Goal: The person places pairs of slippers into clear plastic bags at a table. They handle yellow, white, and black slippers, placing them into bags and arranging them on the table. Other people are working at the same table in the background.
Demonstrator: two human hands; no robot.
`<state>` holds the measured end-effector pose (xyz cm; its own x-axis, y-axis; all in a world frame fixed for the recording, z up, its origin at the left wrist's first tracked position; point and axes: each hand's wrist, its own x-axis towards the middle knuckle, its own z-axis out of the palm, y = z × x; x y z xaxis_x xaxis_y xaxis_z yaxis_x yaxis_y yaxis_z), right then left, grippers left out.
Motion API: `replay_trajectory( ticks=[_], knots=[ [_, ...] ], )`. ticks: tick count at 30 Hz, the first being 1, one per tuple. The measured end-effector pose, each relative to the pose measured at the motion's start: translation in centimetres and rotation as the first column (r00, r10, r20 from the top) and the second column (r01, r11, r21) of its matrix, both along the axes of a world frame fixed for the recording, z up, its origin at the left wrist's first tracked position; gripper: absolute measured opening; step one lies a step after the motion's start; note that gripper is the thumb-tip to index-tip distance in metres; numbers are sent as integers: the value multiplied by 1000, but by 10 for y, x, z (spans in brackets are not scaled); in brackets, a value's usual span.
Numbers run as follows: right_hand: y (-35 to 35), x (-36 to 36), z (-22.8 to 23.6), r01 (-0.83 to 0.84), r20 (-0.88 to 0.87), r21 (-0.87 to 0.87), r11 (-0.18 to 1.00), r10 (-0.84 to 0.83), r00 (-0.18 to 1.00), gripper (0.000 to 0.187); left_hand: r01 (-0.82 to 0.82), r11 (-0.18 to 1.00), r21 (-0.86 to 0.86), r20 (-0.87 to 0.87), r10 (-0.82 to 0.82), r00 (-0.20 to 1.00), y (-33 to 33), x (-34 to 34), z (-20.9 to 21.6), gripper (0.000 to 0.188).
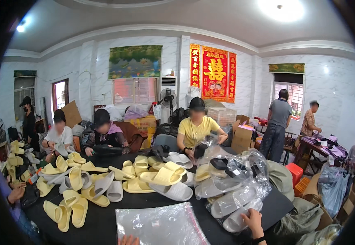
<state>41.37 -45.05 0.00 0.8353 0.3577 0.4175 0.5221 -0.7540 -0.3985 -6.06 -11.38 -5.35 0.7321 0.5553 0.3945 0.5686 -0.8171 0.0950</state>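
A flat clear plastic bag [157, 224] with a pink edge strip lies on the black table in front of me. My left hand [128, 240] rests on its near edge with the fingers stretched out; the rest of that hand is cut off by the frame. My right hand [254, 224], with a dark band at the wrist, has its fingers curled at the side of a grey pair of slippers [233, 219] in clear plastic. That pair lies at the near end of a heap of bagged slippers [224, 185]. Loose yellow slippers [79, 210] and grey slippers [172, 192] are piled across the table.
Across the table a person in yellow [197, 130] handles clear plastic and something dark. More people sit at the left, one with a black item [112, 150]. Sacks [304, 214] and a red bin [295, 173] stand at the right. A fan [168, 98] stands behind.
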Motion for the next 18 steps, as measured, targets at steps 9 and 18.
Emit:
replay_trajectory(
  ticks=[9,18],
  knots=[
    [13,-20,62,-112,-122,869,482,427,896,24,-30,998,-51,-60,27,998,0,8,7,57],
    [108,-167,120,-232,-90,920,316,746,660,10,-6,1000,-20,66,7,998,8,1,-6,57]
  ],
)
